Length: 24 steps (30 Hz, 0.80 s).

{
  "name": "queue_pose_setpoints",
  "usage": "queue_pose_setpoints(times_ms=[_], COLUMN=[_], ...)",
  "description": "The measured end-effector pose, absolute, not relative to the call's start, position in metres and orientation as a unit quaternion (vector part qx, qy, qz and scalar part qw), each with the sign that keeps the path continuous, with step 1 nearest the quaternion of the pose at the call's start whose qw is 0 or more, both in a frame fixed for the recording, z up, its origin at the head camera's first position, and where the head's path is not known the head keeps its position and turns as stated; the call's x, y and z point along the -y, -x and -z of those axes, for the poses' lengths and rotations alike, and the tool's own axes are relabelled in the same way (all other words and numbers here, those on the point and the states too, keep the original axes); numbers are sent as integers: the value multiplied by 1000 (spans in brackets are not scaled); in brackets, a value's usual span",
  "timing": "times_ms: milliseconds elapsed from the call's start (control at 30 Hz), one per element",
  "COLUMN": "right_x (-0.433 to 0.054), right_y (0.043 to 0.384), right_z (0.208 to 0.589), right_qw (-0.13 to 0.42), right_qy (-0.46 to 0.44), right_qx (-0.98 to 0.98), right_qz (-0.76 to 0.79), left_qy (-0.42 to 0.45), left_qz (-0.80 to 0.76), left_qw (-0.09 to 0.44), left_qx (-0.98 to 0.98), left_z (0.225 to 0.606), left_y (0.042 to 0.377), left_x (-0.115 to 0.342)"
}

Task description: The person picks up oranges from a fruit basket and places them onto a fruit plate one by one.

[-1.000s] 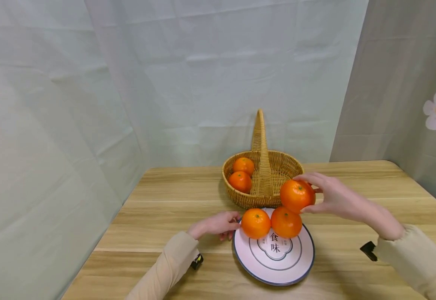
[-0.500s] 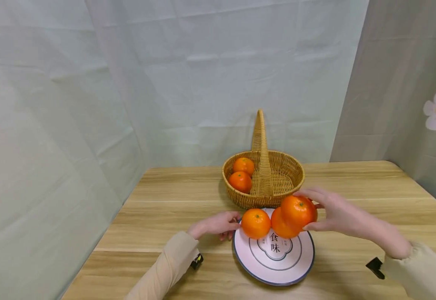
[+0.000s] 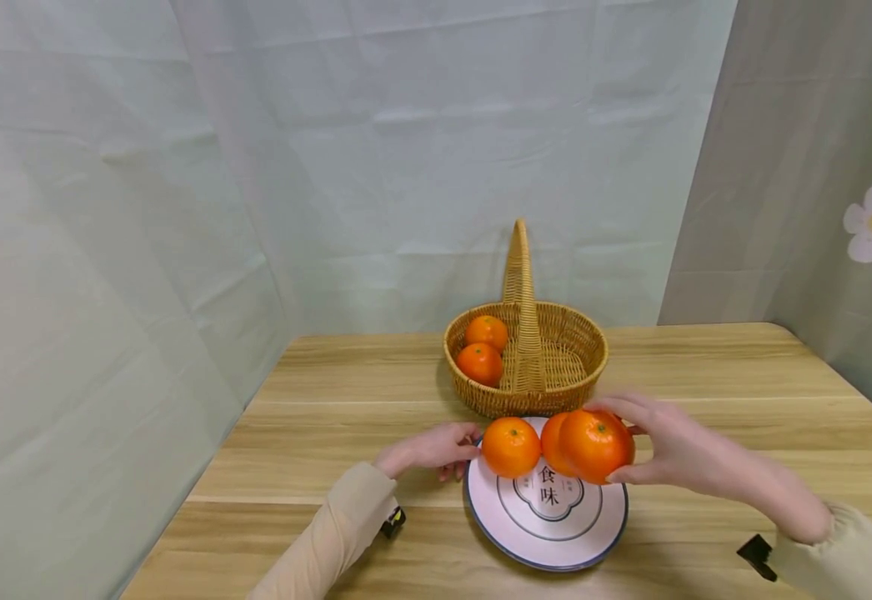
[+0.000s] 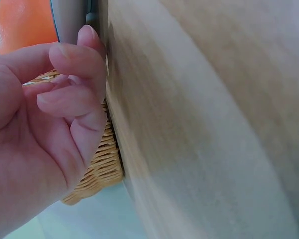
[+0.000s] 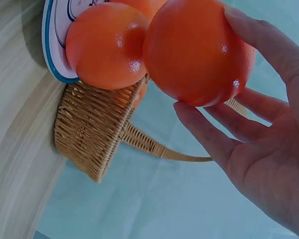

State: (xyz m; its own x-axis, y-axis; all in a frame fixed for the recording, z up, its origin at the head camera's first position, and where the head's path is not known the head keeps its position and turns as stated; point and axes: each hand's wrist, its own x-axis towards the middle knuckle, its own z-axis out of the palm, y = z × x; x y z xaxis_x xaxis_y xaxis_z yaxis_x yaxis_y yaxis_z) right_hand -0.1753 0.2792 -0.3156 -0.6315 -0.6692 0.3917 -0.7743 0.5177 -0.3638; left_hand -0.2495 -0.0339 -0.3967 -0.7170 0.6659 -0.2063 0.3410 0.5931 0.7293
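My right hand [image 3: 679,442] grips an orange mandarin [image 3: 596,447] between thumb and fingers. In the right wrist view this mandarin [image 5: 199,52] is held apart from the table, close beside a second mandarin [image 5: 107,46]. That second mandarin [image 3: 554,446] rests on the white, blue-rimmed plate [image 3: 556,537] and is partly hidden by the held one. A further mandarin [image 3: 511,447] sits on the plate's left part. My left hand [image 3: 432,450] holds the plate's left rim with curled fingers. In the left wrist view its fingertips lie at the plate edge [image 4: 72,22].
Behind the plate stands a wicker basket [image 3: 496,404] with a tall handle [image 3: 528,333]. Two mandarins [image 3: 479,364] lie in its left half. The wooden table [image 3: 346,417] ends at pale cloth curtains [image 3: 406,167] at the back and left.
The right hand has lowered the held mandarin from near the basket's front rim to beside the plate's right-hand mandarin, now covering more of it. The left hand has stayed at the plate's rim.
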Motion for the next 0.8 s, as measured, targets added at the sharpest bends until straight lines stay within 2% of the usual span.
queue_pose_setpoints(times_ms=[433, 800], right_x=[-278, -278], right_y=[169, 165], right_z=[324, 333], right_qw=[91, 28], right_qy=[-433, -450], right_qx=[859, 840], right_qz=[-259, -301], left_qy=[-286, -294], left_qz=[-346, -350], left_qw=[238, 239], left_qx=[-861, -857], left_z=[398, 397], left_y=[250, 250], left_x=[34, 34])
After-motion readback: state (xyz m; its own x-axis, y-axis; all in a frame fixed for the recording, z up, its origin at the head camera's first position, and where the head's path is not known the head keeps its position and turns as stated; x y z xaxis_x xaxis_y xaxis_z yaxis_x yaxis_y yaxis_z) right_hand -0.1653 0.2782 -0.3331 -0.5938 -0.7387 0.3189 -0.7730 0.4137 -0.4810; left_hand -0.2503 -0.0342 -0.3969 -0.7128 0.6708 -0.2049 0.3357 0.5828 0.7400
